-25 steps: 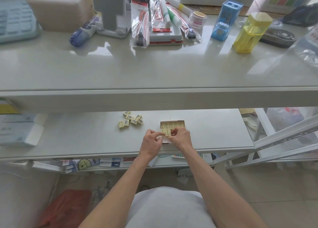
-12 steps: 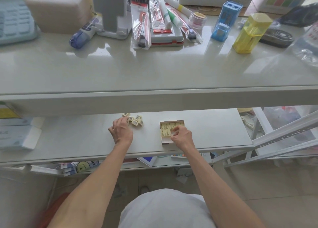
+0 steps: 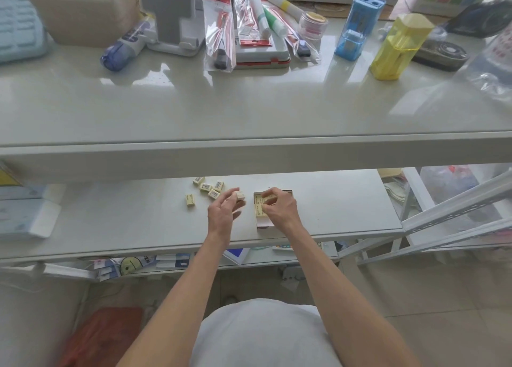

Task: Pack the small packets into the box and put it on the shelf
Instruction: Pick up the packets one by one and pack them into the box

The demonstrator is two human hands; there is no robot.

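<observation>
The left hand (image 3: 225, 211) is partly closed, its fingertips pinching one small cream-yellow rectangular packet (image 3: 240, 195) just left of the small open cardboard box (image 3: 261, 222). The right hand (image 3: 278, 206) is curled over the box, fingertips pressing on the packets inside; it grips nothing that can be seen. The box sits on the lower white shelf board (image 3: 332, 200), near its front edge. Five loose cream-yellow barcoded packets (image 3: 205, 187) lie on the same board to the left of the left hand: four clustered at the back, one apart nearer the front. Inside the box, at least two packets show; the rest are hidden by the right hand. Half a second earlier the left hand was over the loose cluster; it has since moved right to the box with a packet, while the right hand stayed at the box.
</observation>
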